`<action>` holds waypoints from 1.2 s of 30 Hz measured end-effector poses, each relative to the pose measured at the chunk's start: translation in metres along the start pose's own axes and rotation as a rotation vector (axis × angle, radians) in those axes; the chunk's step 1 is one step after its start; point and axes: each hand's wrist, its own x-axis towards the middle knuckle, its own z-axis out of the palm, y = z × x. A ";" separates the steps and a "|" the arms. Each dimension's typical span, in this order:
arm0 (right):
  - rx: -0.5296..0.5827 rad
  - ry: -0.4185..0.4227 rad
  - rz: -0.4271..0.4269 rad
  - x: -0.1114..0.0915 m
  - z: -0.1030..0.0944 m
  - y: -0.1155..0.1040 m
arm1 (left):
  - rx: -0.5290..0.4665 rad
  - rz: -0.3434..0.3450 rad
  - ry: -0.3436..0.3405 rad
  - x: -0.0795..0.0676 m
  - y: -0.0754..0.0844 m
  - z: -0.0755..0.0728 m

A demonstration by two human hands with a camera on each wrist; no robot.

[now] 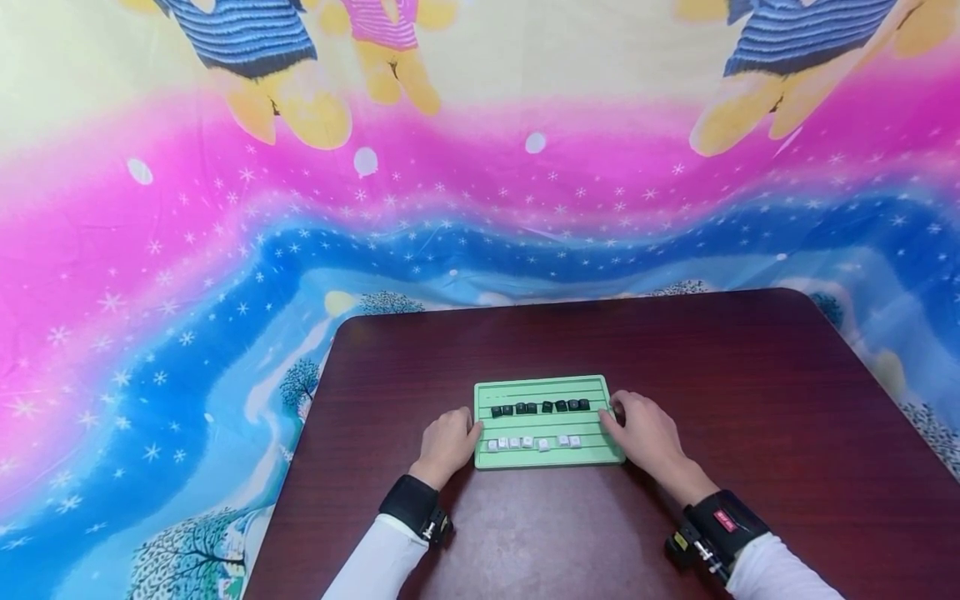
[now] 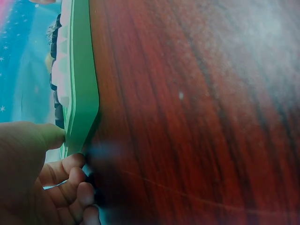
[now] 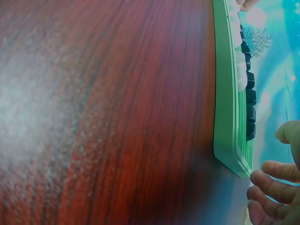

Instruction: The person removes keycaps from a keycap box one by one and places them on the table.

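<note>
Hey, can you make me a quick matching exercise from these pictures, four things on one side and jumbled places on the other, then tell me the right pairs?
Things
1. Green tray
2. Black pieces
3. White pieces
4. Left hand

Places
A. In the near row, lower in the head view
B. Gripping the left end of what holds the rows
C. Directly beneath both rows of small pieces
D. In the far row, higher in the head view

Right pairs: 1-C, 2-D, 3-A, 4-B
</note>
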 end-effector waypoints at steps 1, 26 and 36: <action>0.001 -0.001 0.000 0.000 0.000 -0.001 | 0.000 0.001 0.001 0.000 0.000 0.000; -0.002 0.011 -0.025 -0.001 -0.001 -0.014 | -0.054 -0.041 -0.023 0.007 -0.003 0.006; 0.019 0.026 -0.080 -0.007 0.003 -0.027 | -0.067 -0.052 -0.042 0.008 -0.002 0.007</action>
